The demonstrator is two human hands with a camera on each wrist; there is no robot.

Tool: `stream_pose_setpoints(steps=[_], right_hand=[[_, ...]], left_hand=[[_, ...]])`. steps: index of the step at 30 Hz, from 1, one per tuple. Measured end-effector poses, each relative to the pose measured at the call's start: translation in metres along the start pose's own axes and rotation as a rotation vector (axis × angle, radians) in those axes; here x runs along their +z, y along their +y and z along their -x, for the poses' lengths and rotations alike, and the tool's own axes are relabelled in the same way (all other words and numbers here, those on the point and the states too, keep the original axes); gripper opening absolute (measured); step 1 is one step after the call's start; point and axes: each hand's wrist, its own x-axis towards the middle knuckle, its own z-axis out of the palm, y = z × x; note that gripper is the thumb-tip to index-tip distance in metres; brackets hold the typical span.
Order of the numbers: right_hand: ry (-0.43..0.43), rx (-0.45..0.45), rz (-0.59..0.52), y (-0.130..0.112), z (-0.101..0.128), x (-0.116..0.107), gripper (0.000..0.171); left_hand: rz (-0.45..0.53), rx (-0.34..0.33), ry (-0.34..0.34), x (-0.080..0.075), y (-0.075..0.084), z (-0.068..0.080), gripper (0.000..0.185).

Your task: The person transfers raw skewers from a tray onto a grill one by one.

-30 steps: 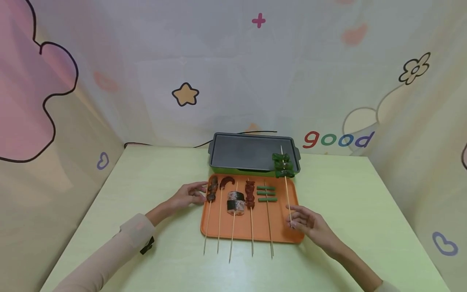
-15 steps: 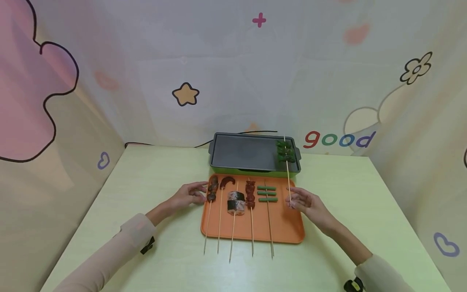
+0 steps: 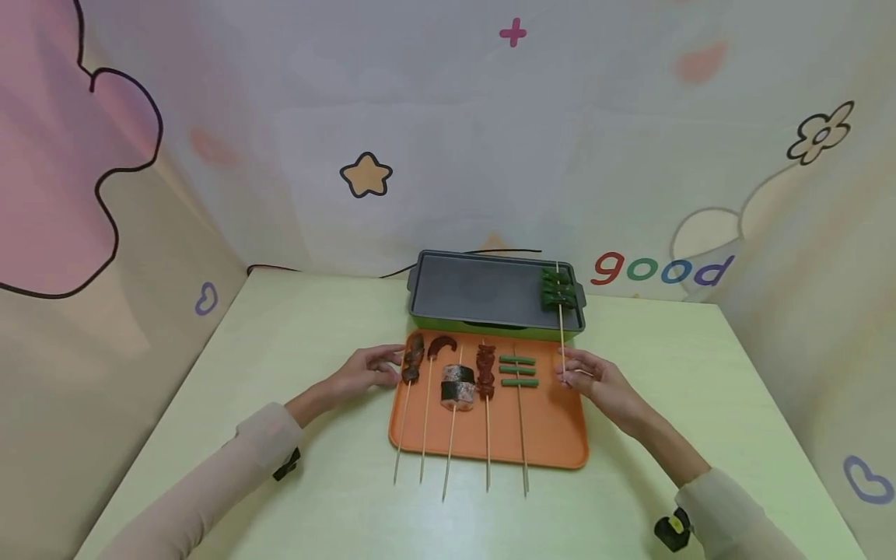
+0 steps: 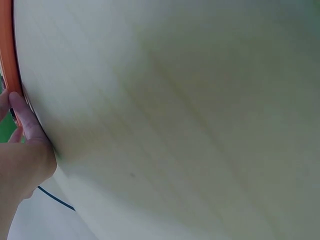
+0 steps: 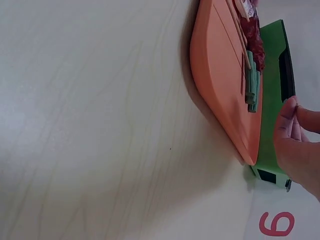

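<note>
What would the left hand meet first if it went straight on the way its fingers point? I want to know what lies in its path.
The left hand points right along the table, at the orange tray. Its fingertips are already at the tray's left rim, so next would likely come the dark meat skewer just inside it.

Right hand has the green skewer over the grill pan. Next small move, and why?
Probably let go of the stick and draw the right hand back. The green skewer already has its food end on the right side of the grill pan, and the stick runs back toward the orange tray. The left hand rests at the tray's left edge.
</note>
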Motion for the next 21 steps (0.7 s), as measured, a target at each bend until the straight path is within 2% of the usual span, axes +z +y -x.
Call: stream_pose_setpoints(steps=[5, 15, 21], right_hand=[[-0.001, 0.035, -0.022, -0.0006, -0.0037, -0.0006, 0.059], [0.023, 0.097, -0.034, -0.0042, -0.0051, -0.0027, 0.057], [0.024, 0.112, -0.102, -0.0026, -0.0033, -0.0017, 0.06]], left_hand=[[0.018, 0.016, -0.006, -0.0014, -0.0007, -0.0013, 0.061], [0.024, -0.001, 0.0, 0.0011, 0.003, -0.003, 0.06], [0.015, -0.004, 0.016, 0.0016, -0.0024, -0.0045, 0.06]])
